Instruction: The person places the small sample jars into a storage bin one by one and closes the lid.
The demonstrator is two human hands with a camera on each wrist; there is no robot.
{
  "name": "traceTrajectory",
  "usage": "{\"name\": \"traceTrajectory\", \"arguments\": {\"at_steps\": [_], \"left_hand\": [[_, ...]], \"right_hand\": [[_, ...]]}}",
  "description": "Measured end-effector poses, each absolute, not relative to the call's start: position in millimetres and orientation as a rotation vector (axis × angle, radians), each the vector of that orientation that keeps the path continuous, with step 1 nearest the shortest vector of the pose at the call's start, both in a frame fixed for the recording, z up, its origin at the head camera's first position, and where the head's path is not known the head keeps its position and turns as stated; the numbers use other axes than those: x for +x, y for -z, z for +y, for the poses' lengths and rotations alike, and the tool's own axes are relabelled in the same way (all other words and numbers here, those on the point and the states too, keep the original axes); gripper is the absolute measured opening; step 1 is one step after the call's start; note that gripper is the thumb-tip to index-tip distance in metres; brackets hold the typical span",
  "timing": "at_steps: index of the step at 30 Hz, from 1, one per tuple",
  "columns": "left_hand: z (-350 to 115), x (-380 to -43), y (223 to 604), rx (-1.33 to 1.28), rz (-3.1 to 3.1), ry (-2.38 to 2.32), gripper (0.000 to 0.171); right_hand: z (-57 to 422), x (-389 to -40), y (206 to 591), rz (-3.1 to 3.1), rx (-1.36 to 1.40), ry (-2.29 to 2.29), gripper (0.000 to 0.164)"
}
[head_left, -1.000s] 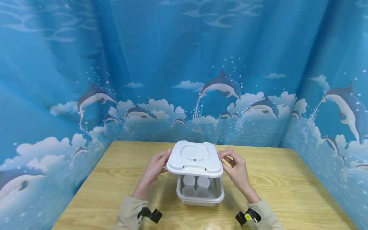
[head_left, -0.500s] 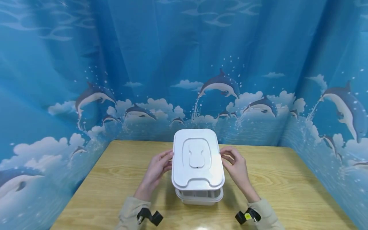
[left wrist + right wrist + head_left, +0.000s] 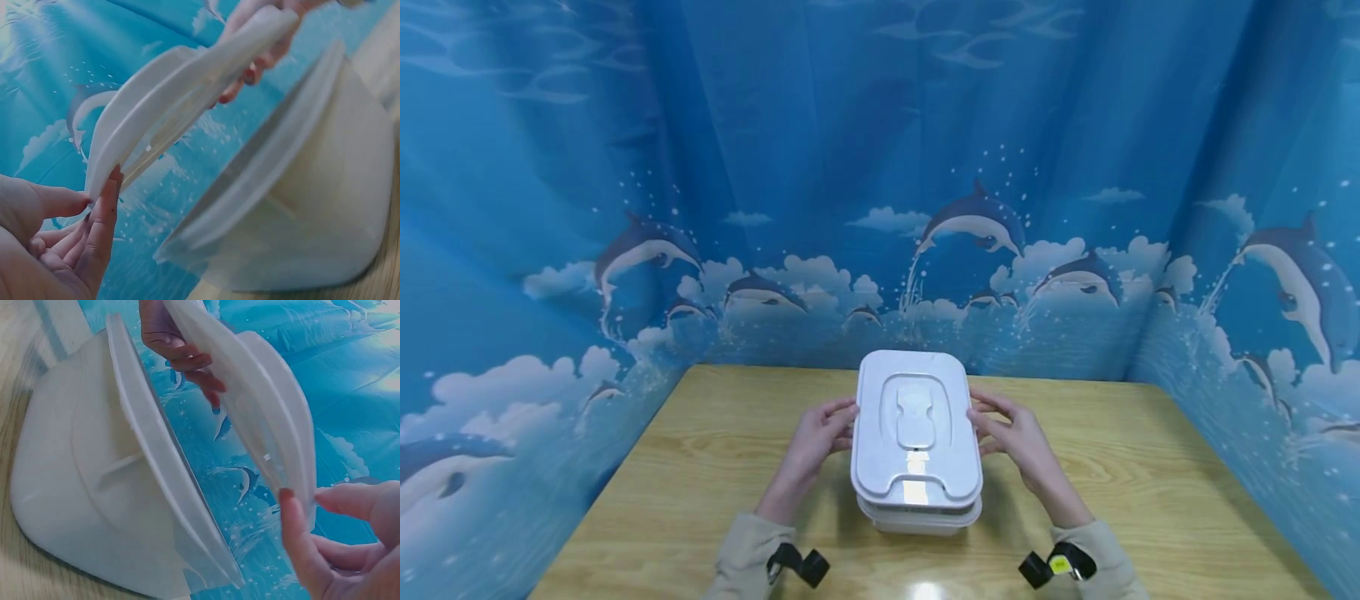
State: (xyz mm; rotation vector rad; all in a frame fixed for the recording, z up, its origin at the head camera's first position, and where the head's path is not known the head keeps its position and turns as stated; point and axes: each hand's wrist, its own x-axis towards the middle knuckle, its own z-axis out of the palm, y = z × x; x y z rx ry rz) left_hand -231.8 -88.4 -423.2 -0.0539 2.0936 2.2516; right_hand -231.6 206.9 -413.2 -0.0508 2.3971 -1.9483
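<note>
A white rectangular lid [image 3: 880,442] is pinched at its two long sides between my left hand [image 3: 814,440] and my right hand [image 3: 1021,440]. Beneath it, a white plastic container [image 3: 919,523] stands on the table, mostly covered from above in the head view. Both wrist views show a gap between the lid [image 3: 150,103] and the rim of the container [image 3: 75,469]. On each side the thumb lies on the lid's top edge and the fingers are under it. What the container holds is hidden now.
The wooden table [image 3: 1150,483] extends to both sides and behind the container. A blue curtain [image 3: 820,167] with dolphins surrounds it at the back and sides. A black wrist camera [image 3: 808,568] is strapped on each sleeve.
The lid's top has swung toward the head camera, then the lid has come down a little over the container. The white round-topped pieces inside have gone out of sight.
</note>
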Motion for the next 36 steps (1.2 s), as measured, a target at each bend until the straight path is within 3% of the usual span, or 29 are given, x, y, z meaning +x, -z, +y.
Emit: {"name": "traceTrajectory", "arguments": {"at_steps": [21, 36], "left_hand": [[-83.4, -235.3, 449.3, 0.011, 2.379, -2.0, 0.035], [-82.1, -232.6, 451.1, 0.051, 2.346, -1.937, 0.038]], "right_hand": [[199.5, -220.7, 424.2, 2.752, -0.088, 1.386, 0.053], [200.9, -218.1, 425.6, 2.798, -0.118, 1.243, 0.053]]}}
